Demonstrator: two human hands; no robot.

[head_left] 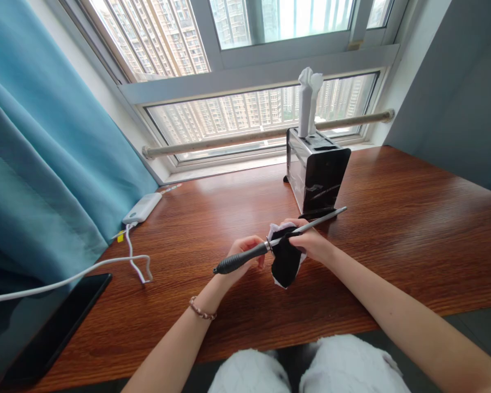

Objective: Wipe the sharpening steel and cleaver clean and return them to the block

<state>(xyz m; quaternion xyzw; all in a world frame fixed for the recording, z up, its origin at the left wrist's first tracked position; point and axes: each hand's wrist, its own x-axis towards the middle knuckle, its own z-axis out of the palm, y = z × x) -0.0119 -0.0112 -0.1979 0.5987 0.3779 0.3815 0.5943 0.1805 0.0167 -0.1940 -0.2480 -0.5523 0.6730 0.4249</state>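
Observation:
A sharpening steel (245,257) with a ribbed dark grey handle, a ring at the guard and a slim metal rod slants up to the right over the table. Its handle lies across my left hand (249,244), whose fingers curl around it near the guard. My right hand (311,243) pinches a black cloth (286,265) with a ragged white edge against the rod, just past the guard. The lower part of the cloth hangs down, and the rod's tip sticks out beyond my right hand. Some of the fingers are hidden behind the cloth and handle.
A black-and-silver toaster (325,177) with white tissue (306,106) in its slots stands ahead. On the left are a white power strip (144,208) with a cable (98,265), a dark flat screen (53,333) and a blue curtain (65,142). A window lies beyond the wooden table (425,234).

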